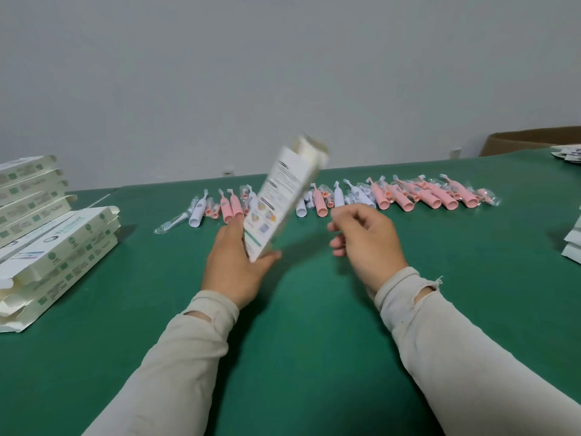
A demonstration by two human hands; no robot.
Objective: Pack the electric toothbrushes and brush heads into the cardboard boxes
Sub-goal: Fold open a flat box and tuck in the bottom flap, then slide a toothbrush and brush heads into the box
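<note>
- Cardboard box (280, 196): pale, printed panel, blurred, tilted, top flap open; contents unseen.
- Left hand (234, 262) grips its base.
- Right hand (366, 240) loosely curled, holding nothing.

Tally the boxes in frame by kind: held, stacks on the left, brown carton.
Held box, in the left hand grip: 1
Box stacks at left, rear stack and front stack: 2
Brown carton, far right: 1
Total: 4
</note>
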